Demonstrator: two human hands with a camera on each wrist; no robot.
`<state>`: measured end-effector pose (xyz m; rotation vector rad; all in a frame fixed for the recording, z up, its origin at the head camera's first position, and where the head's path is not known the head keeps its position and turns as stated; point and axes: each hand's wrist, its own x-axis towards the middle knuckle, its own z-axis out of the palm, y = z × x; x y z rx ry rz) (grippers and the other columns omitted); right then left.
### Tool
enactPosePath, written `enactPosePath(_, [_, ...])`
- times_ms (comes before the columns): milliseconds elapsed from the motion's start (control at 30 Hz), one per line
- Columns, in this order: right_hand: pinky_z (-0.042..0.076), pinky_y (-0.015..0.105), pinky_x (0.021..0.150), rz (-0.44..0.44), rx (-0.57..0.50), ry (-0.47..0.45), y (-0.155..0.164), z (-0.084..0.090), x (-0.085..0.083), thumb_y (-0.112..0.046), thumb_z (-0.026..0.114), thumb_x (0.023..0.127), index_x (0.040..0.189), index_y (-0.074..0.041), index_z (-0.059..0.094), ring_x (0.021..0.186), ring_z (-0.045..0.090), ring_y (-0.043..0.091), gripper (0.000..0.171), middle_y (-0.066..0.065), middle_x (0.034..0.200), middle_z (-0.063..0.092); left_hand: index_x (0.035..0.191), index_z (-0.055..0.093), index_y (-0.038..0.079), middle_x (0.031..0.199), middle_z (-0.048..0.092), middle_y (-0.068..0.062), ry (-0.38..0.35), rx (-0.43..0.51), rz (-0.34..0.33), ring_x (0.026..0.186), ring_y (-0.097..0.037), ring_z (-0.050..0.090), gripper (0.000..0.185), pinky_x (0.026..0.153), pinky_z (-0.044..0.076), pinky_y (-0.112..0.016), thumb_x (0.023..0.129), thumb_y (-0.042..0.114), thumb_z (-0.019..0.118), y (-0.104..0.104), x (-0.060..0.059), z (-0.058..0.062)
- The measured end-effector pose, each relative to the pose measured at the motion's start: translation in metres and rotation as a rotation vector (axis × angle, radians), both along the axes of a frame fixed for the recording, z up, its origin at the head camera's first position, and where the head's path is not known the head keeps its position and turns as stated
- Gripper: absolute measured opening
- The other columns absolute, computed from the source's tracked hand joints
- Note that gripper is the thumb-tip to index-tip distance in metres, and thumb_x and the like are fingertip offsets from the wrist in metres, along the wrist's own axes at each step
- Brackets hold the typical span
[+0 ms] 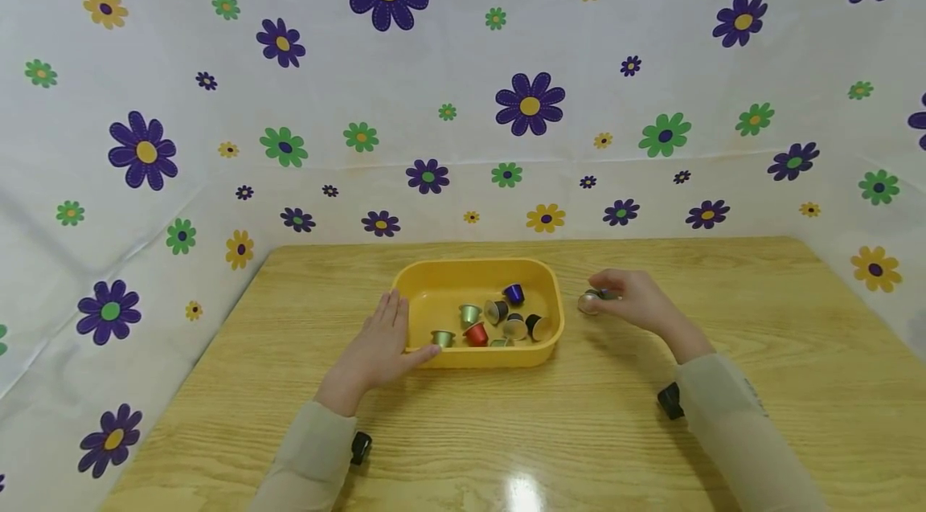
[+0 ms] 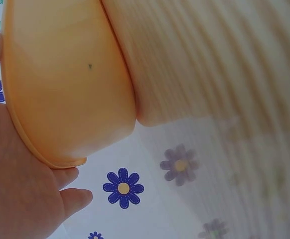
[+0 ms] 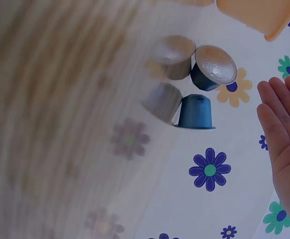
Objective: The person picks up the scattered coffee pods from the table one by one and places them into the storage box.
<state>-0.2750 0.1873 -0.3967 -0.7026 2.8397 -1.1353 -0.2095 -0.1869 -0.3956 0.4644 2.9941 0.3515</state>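
Note:
My left hand (image 1: 376,347) rests along the left rim of a yellow bin (image 1: 470,360), its fingers straight and its thumb over the front rim. Inside the bin lie several coffee capsules, among them a red capsule (image 1: 476,334), a dark blue capsule (image 1: 514,294) and a green capsule (image 1: 469,313). To the right of the bin, my right hand (image 1: 640,303) is over the table beside two more capsules. In the right wrist view, one capsule (image 3: 214,67) tilts with its foil lid showing, and a blue capsule (image 3: 196,111) stands lid down. The fingers there are apart from both.
The wooden table (image 1: 463,432) reaches back to a white cloth (image 1: 448,54) printed with flowers, which also hangs at both sides. In the left wrist view, the bin's outer wall (image 2: 70,89) stands on the table.

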Motion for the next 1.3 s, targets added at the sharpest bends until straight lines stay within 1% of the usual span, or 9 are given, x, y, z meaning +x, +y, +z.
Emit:
enactPosePath(200, [0.040, 0.046, 0.088, 0.010, 0.016, -0.022, 0.003, 0.000, -0.002, -0.022, 0.064, 0.082, 0.116, 0.008, 0.053, 0.104, 0.051, 0.037, 0.046, 0.023, 0.113, 0.055, 0.137, 0.009, -0.009, 0.144, 0.002, -0.024, 0.004, 0.000, -0.001, 0.131, -0.034, -0.002, 0.101, 0.103, 0.011, -0.046, 0.079, 0.070, 0.032, -0.001, 0.001, 0.001])
enactPosePath(333, [0.040, 0.046, 0.087, 0.014, 0.040, -0.020, 0.003, 0.000, -0.005, -0.019, 0.063, 0.083, 0.114, 0.008, 0.053, 0.103, 0.051, 0.037, 0.043, 0.023, 0.112, 0.055, 0.137, 0.009, -0.009, 0.144, 0.002, -0.024, 0.004, 0.003, -0.002, 0.131, -0.034, -0.002, 0.101, 0.103, 0.012, -0.047, 0.079, 0.070, 0.032, 0.000, 0.001, 0.002])
enactPosePath(467, [0.041, 0.045, 0.086, 0.016, 0.081, -0.008, 0.002, -0.001, -0.010, -0.017, 0.064, 0.082, 0.112, 0.008, 0.055, 0.101, 0.053, 0.036, 0.041, 0.023, 0.110, 0.056, 0.137, 0.009, -0.009, 0.144, 0.001, -0.024, 0.001, -0.001, 0.005, 0.131, -0.034, -0.002, 0.101, 0.103, 0.013, -0.047, 0.079, 0.070, 0.032, -0.001, 0.000, 0.001])
enactPosePath(667, [0.043, 0.045, 0.083, 0.014, 0.136, -0.023, 0.000, -0.002, -0.019, -0.016, 0.064, 0.082, 0.111, 0.008, 0.055, 0.098, 0.054, 0.036, 0.039, 0.023, 0.109, 0.057, 0.138, 0.007, -0.008, 0.144, -0.001, -0.022, -0.012, 0.003, 0.010, 0.131, -0.033, -0.004, 0.098, 0.104, 0.010, -0.046, 0.081, 0.067, 0.035, -0.001, -0.001, 0.000])
enactPosePath(833, [0.044, 0.044, 0.081, 0.021, 0.166, -0.023, -0.004, -0.003, -0.025, -0.016, 0.063, 0.082, 0.110, 0.009, 0.055, 0.095, 0.055, 0.034, 0.038, 0.023, 0.107, 0.057, 0.138, 0.008, -0.008, 0.144, 0.000, -0.023, -0.007, -0.003, 0.004, 0.131, -0.033, -0.004, 0.100, 0.104, 0.010, -0.045, 0.080, 0.069, 0.033, -0.002, -0.001, -0.001])
enactPosePath(967, [0.044, 0.044, 0.082, 0.030, 0.177, -0.023, -0.006, -0.004, -0.027, -0.015, 0.063, 0.082, 0.110, 0.009, 0.055, 0.096, 0.055, 0.035, 0.038, 0.024, 0.107, 0.057, 0.138, 0.008, -0.008, 0.144, 0.000, -0.023, -0.002, -0.002, 0.002, 0.131, -0.033, -0.004, 0.101, 0.104, 0.010, -0.045, 0.079, 0.070, 0.032, -0.002, -0.001, -0.002])
enactPosePath(1300, [0.043, 0.045, 0.084, 0.017, 0.209, -0.063, -0.008, -0.006, -0.030, -0.015, 0.064, 0.081, 0.110, 0.009, 0.055, 0.096, 0.055, 0.033, 0.039, 0.023, 0.106, 0.058, 0.138, 0.008, -0.008, 0.144, 0.001, -0.023, 0.004, 0.001, -0.001, 0.132, -0.033, -0.004, 0.101, 0.103, 0.011, -0.047, 0.079, 0.070, 0.031, -0.003, -0.002, -0.003])
